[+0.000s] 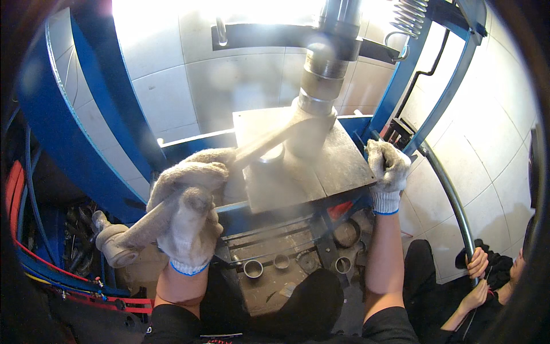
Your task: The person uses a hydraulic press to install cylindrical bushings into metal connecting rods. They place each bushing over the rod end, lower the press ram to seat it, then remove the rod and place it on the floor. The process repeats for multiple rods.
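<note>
My left hand [189, 206], in a white knitted glove, is wrapped round a thick metal linkage arm [266, 140]. The arm slants up from a knobbed end at lower left to a round eye end on a flat steel plate [283, 192]. Directly over that eye end stands the steel ram [322, 83] of a blue-framed press, apparently touching it. A short round metal piece [274, 153] sits on the plate beside the arm. At the plate's right edge, my gloved right hand [388, 166] is closed near the frame; whatever its fingers hold is hidden.
A co-worker at lower right holds a long metal bar [450, 195] rising toward the press's right side. Several metal rings [252, 268] lie below the plate. Blue uprights [106, 86] flank it; a coil spring [408, 17] hangs at upper right. Red and blue hoses [14, 192] run at far left.
</note>
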`<state>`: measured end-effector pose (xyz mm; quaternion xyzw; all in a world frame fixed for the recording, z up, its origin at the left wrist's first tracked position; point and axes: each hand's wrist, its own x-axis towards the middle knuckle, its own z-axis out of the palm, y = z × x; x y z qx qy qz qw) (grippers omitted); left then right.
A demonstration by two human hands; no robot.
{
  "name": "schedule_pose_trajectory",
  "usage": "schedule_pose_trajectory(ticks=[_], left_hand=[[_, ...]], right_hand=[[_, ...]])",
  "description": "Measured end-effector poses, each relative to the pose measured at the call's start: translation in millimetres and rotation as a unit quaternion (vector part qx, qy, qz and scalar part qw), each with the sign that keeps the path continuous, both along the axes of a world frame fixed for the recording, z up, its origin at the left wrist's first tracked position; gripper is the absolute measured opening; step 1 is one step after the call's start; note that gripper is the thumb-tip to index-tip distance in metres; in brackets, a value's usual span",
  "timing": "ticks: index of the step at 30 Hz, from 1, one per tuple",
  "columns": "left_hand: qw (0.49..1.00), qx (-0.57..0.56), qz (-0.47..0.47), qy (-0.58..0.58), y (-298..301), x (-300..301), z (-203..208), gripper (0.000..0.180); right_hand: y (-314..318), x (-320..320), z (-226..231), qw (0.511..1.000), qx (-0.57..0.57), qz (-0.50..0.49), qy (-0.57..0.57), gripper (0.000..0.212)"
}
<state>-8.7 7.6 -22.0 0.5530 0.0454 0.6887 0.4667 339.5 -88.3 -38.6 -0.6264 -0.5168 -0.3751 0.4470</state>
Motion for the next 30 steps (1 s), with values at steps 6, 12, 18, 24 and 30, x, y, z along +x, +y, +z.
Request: schedule_pose_trajectory(ticks=[6,12,18,24,30], left_hand=[[1.000,-0.007,0.011,0.006,-4,2,3,0.036],[0.999,0.049,-0.022,0.011,-2,6,12,0.036],[0.999,0.044,-0.021,0.005,-1,6,10,0.036],[0.999,0.052,-0.013,0.005,0,5,10,0.037],[0.998,0.056,-0.018,0.013,-1,5,14,0.037]], right_hand=[[-1,0,1,0.999,-0.014,0.016,0.028,0.015],[0,5,-3,0.998,0.005,0.062,0.011,0.014],[2,10,-12,0.999,0.006,0.020,0.030,0.015],[-1,1,-5,0.999,0.006,0.030,0.034,0.013],[0,-8,3,0.999,0.019,0.027,0.030,0.008]])
